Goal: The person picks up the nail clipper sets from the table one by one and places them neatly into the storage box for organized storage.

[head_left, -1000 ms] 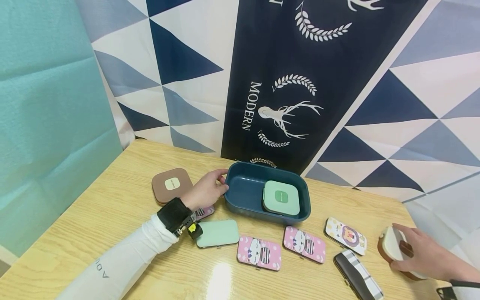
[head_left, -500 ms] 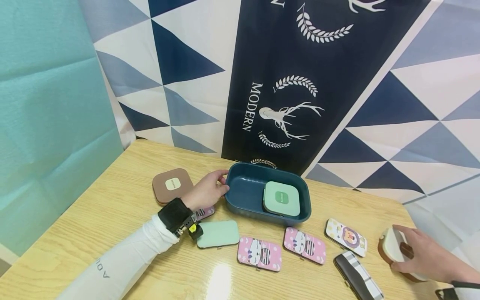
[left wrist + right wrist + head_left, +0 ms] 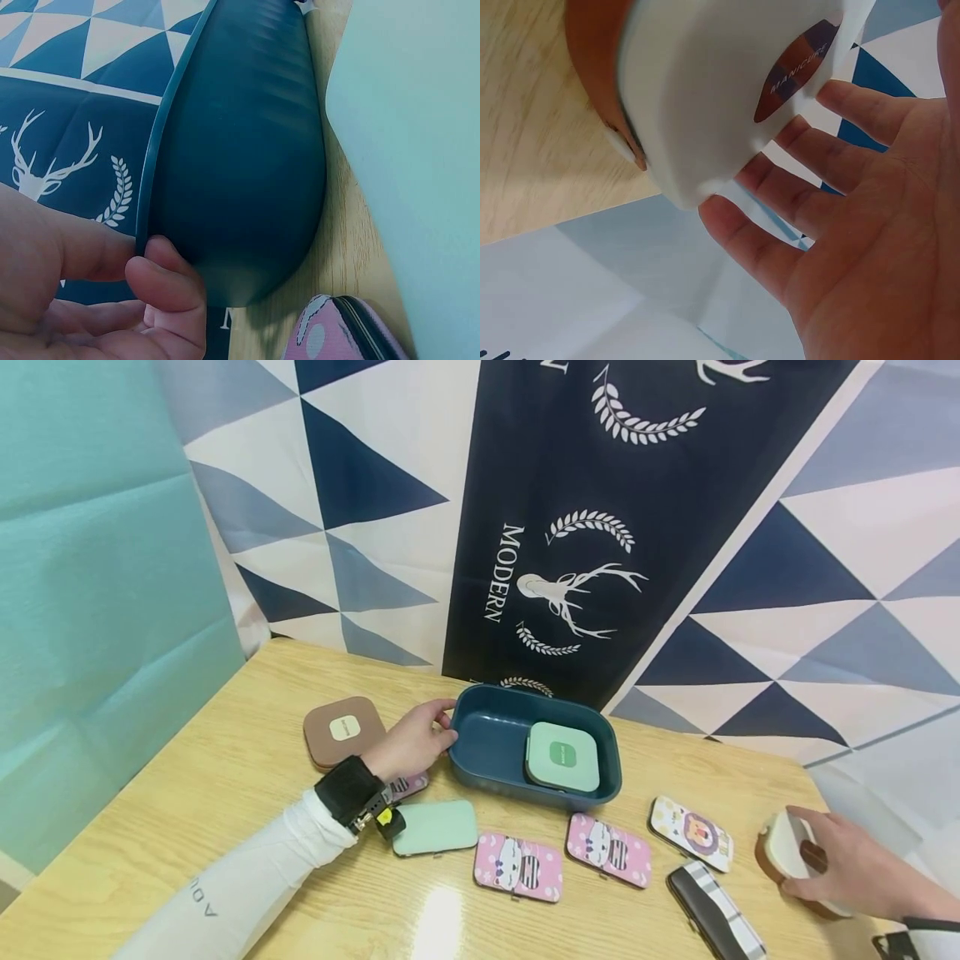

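Observation:
In the head view, my left hand [image 3: 416, 739] pinches the left rim of a dark blue plastic basin [image 3: 480, 781]. The left wrist view shows thumb and finger on either side of the basin's rim [image 3: 169, 112]. A mint-green square case [image 3: 585, 768] lies inside the basin, at its right end. Far to the right, my right hand [image 3: 862, 868] holds a white and brown manicure case [image 3: 780, 852] at the table's right side. Up close, fingertips touch the white cover of that manicure case [image 3: 697, 90], which bears an oval "MANICURE" label. The thumb's contact is out of that view.
A brown square case [image 3: 322, 735] lies left of the basin, with a pink case [image 3: 408, 786] partly under my left wrist. Along the front are a mint flat case [image 3: 438, 828], pink cat cases [image 3: 517, 867], a lion-print case [image 3: 690, 832] and a black-and-plaid case [image 3: 712, 910].

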`<state>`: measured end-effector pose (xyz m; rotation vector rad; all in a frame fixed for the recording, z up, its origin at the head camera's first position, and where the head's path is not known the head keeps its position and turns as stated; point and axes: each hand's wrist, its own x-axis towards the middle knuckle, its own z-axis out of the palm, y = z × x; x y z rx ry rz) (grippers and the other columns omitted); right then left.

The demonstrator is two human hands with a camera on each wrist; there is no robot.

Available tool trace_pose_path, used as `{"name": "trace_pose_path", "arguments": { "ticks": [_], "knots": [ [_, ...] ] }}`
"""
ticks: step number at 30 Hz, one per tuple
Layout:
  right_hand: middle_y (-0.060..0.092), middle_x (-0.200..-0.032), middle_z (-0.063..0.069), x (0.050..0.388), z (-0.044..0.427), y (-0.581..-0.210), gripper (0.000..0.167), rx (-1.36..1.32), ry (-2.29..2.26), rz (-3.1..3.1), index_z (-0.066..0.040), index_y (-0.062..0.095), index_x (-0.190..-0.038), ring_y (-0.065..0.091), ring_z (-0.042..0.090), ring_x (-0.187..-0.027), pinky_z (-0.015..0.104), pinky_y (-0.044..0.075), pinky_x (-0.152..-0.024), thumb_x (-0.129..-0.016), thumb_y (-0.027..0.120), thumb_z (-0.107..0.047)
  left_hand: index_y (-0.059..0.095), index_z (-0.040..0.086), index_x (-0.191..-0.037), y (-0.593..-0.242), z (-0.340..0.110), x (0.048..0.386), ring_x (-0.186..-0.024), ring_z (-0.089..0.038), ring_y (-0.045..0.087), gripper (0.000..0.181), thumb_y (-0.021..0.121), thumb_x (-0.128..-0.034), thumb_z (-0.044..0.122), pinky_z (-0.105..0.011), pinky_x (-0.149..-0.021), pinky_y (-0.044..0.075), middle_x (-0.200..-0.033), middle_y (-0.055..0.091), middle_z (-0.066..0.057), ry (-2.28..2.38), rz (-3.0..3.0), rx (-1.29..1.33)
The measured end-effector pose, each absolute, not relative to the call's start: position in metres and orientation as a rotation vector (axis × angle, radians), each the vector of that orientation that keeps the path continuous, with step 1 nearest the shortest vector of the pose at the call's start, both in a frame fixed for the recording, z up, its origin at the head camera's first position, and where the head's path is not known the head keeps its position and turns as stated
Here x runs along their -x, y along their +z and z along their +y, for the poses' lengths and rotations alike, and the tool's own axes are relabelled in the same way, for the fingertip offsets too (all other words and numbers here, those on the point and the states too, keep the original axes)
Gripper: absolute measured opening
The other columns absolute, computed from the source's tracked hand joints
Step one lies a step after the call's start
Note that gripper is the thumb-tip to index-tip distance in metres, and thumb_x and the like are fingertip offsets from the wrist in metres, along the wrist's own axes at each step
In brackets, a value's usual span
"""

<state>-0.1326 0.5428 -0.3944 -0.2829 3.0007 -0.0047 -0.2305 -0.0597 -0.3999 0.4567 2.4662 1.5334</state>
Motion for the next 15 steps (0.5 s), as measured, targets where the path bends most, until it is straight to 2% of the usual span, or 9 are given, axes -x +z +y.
{"name": "trace_pose_path", "arguments": {
  "ticks": [8, 15],
  "knots": [
    [0.054, -0.119, 0.044, 0.1316, 0.5463, -0.3988, 0.111, 0.221, -0.046, 2.956, 0.025, 0.042, -0.138, 0.058, 0.060, -0.105, 0.066, 0.052, -0.084, -0.069, 0.098, -0.043, 0.041, -0.005, -0.158, -0.4010, -0.0593, 0.2307, -0.081, -0.019, 0.060, 0.055, 0.058, -0.1066, 0.003, -0.030, -0.068, 0.045, -0.110, 0.057, -0.013, 1.530, 2.471, -0.449],
    [0.052, -0.123, 0.047, 0.1337, 0.5490, -0.3999, 0.115, 0.197, -0.049, 2.936, 0.023, 0.041, -0.140, 0.057, 0.062, -0.109, 0.067, 0.051, -0.086, -0.070, 0.096, -0.050, 0.040, -0.006, -0.158, -0.3998, -0.0596, 0.2302, -0.080, -0.019, 0.060, 0.055, 0.058, -0.1067, 0.003, -0.030, -0.068, 0.045, -0.110, 0.058, -0.013, 1.522, 2.478, -0.464]
  ]
}}
